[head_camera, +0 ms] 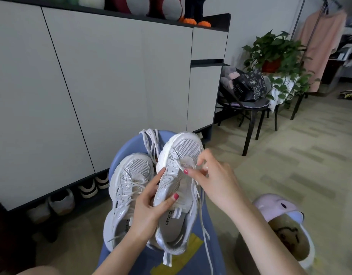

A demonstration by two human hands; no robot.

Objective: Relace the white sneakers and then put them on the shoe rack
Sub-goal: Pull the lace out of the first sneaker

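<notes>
Right now, through the head camera, I am steadying the right-hand sneaker with my left hand, thumb curled over its inner collar and fingers wrapped round the side, while it is tilting toe-up over the blue stool. My right hand is pinching the white lace just at the lowest eyelets by the toe, fingertips together on it, and the free end is trailing down past the heel and off the stool's edge. To do this step well, I judge I should be keeping the lace flat rather than twisted as I am feeding it, drawing both ends to even length before crossing up, and keeping the left grip firm so the shoe is not rocking. The other sneaker is lying just beside it on the stool, touching it, and appears already laced. A spare bundle of laces is sitting beyond the toes. Under the white cabinet I am seeing a low open shelf with shoes, probably the rack where both sneakers will be going. A pink-lidded bin is standing near my right forearm; I should be keeping the trailing lace clear of it.
</notes>
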